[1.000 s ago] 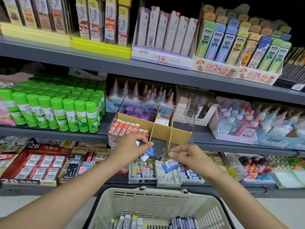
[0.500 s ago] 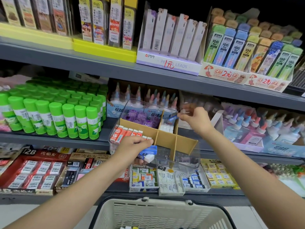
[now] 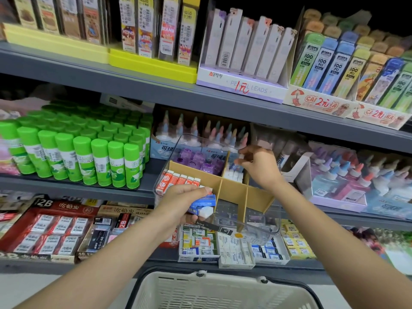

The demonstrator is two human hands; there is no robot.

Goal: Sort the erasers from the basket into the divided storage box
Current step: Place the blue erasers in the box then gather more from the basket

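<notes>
A clear divided storage box (image 3: 265,228) with brown cardboard dividers (image 3: 233,189) stands on the middle shelf's front edge. Orange-sleeved erasers (image 3: 178,179) fill its front left section and purple ones (image 3: 198,157) lie behind them. My left hand (image 3: 178,205) grips a few blue-sleeved erasers (image 3: 204,202) at the box's front left corner. My right hand (image 3: 260,168) reaches over the back middle section, fingertips pinching a blue-sleeved eraser (image 3: 233,167) just above the white erasers (image 3: 231,175) there. The cream basket (image 3: 223,291) sits below; its contents are out of view.
Green glue sticks (image 3: 89,157) crowd the shelf left of the box, and glue bottles (image 3: 347,175) stand to its right. Trays of boxed erasers (image 3: 234,248) line the shelf underneath. Pencil lead displays (image 3: 245,63) sit on the shelf overhead.
My right hand carried a blue eraser from the box's front up to its back middle section and lowered it there. My left hand stayed put with its erasers. The view tilted upward.
</notes>
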